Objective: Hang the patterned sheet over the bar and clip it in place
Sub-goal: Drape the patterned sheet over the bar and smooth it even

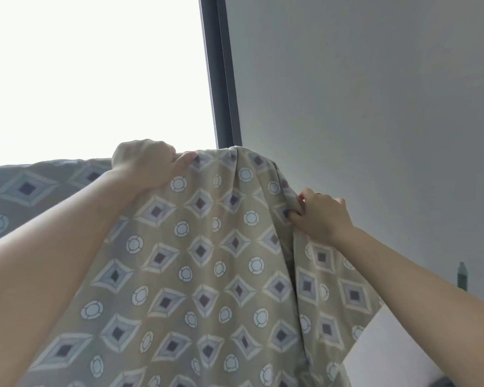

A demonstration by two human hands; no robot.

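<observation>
Patterned sheet [207,261] draped over high ridge, hanging down toward camera; bar under fold hidden by cloth; left hand [148,166] at top of ridge, fingers curled over fold, gripping sheet; right hand [322,216] lower, at sheet's right edge, fingertips pinching bunched cloth; both forearms reach up from below; bright window [95,74] behind left hand; dark frame [221,79] above ridge; grey wall [375,107] behind right hand

Bright window [95,74], dark frame [221,93], grey wall [375,107]
</observation>
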